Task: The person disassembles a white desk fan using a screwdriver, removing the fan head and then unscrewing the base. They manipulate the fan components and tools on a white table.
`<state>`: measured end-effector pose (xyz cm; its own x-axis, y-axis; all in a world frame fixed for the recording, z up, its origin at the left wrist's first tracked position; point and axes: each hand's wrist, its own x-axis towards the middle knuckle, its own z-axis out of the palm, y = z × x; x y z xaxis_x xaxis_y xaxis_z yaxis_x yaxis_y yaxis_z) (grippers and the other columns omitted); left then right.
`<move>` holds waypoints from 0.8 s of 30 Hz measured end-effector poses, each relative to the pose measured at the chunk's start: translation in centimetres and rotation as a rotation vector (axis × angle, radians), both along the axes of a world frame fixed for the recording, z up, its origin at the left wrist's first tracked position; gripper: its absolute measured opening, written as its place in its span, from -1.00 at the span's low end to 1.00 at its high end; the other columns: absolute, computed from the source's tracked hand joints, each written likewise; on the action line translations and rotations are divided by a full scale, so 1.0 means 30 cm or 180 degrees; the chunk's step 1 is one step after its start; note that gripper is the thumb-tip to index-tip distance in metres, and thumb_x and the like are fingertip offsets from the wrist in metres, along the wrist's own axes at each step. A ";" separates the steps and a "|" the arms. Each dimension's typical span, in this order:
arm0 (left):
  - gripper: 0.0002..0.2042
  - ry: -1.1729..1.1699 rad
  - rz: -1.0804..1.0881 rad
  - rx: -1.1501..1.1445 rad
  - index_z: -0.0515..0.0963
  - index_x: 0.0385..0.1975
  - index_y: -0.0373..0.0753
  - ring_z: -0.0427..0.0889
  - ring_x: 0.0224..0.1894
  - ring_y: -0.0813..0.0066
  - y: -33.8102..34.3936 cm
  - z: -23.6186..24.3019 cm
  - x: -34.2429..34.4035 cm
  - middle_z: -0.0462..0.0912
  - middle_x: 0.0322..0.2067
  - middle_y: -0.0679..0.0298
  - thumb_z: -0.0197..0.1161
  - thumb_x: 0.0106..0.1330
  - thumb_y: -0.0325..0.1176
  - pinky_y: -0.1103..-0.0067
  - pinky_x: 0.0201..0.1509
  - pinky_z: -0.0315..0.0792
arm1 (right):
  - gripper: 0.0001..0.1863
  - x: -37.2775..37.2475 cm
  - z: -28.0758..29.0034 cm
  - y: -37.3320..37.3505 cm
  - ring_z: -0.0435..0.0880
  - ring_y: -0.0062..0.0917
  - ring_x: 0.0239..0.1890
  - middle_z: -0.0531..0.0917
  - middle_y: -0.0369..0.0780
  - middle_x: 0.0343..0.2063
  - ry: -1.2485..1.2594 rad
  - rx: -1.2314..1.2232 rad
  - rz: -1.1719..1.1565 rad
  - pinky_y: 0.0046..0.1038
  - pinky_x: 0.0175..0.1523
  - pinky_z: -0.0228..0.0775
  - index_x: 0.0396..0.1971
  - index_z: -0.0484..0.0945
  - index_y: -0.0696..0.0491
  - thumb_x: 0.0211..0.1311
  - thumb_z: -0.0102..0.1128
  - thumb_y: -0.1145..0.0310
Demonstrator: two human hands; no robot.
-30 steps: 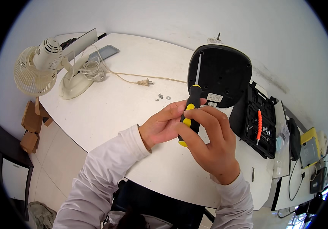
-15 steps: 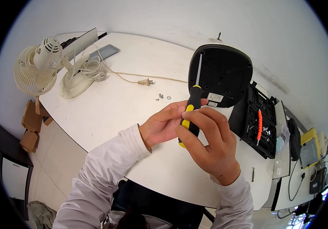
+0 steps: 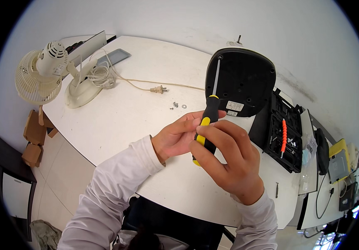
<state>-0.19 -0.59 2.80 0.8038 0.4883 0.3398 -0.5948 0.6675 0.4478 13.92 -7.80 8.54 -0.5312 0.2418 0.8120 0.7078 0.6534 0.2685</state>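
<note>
One screwdriver point(image 3: 210, 111): right hand point(image 3: 234, 159) curled over, left hand point(image 3: 172, 139) beneath.

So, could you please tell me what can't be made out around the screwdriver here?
All in the head view:
Screwdriver tip: too small to tell if seated.
Left hand: some fingers hidden by the handle and right hand.
Black base: far side hidden, facing away.
Small metal parts: too small for exact shapes.

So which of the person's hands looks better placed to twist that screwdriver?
Probably the right hand: its thumb and fingers pinch the rear part of the screwdriver handle, where twisting looks easy. The left hand supports the handle nearer the shaft.
</note>
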 end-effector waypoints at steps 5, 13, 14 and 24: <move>-0.37 -0.0184 -0.0230 0.0008 0.20 0.23 -0.39 0.50 0.04 0.43 0.012 -0.023 -0.007 0.50 -0.03 0.19 0.25 0.26 -0.18 0.51 0.17 0.38 | -0.68 -0.019 0.030 -0.044 0.59 -0.44 -0.21 0.59 -0.30 -0.25 0.0017 -0.0065 0.0077 -0.58 -0.33 0.52 -0.40 0.64 -0.09 -0.31 0.39 0.46; -0.51 -0.0043 0.0313 -0.0328 0.29 0.20 -0.29 0.51 -0.14 0.36 0.089 -0.012 0.003 0.56 -0.18 0.26 -0.10 0.44 -0.05 0.50 -0.04 0.41 | -0.74 -0.068 0.059 -0.136 0.59 -0.54 -0.23 0.58 -0.38 -0.25 -0.0063 -0.0190 0.0212 -0.66 -0.27 0.53 -0.37 0.65 -0.18 -0.14 0.36 0.46; -0.54 -0.0098 0.0445 -0.0595 0.36 0.13 -0.28 0.52 -0.19 0.43 0.108 -0.026 0.003 0.58 -0.23 0.31 -0.05 0.43 -0.06 0.52 -0.08 0.42 | -0.75 -0.074 0.062 -0.148 0.59 -0.55 -0.24 0.58 -0.38 -0.25 -0.0044 -0.0247 0.0263 -0.66 -0.26 0.53 -0.37 0.65 -0.18 -0.12 0.35 0.46; -0.81 0.0780 0.1401 -0.1424 0.49 -0.14 -0.22 0.56 -0.37 0.57 0.235 -0.145 -0.054 0.63 -0.35 0.41 0.03 0.42 -0.28 0.63 -0.28 0.49 | -0.76 -0.084 0.042 -0.135 0.63 -0.60 -0.22 0.61 -0.42 -0.27 -0.0304 -0.0609 0.0231 -0.73 -0.36 0.37 -0.33 0.64 -0.16 -0.08 0.28 0.43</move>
